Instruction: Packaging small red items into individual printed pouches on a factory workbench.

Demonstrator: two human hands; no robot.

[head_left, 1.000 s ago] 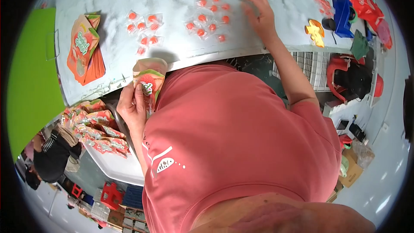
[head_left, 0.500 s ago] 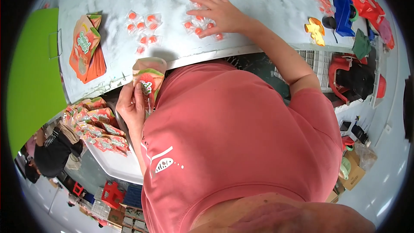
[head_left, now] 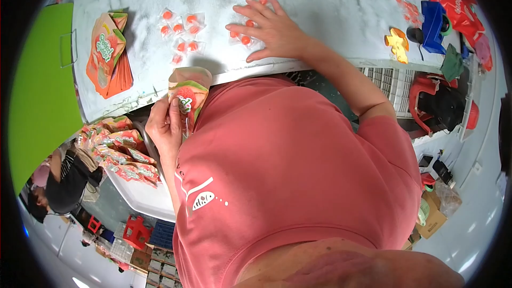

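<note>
The near edge of the table (head_left: 240,73) bends along just past the red shirt (head_left: 293,170). There is room on the table between the right hand (head_left: 280,34) and a yellow thing (head_left: 397,45). By the edge, the left hand (head_left: 164,122) pinches a paper bag (head_left: 188,81). Farther in, the right hand is spread wide, palm down, over red candies (head_left: 245,40); I cannot tell if it touches them. More candies (head_left: 177,28) lie to its left.
</note>
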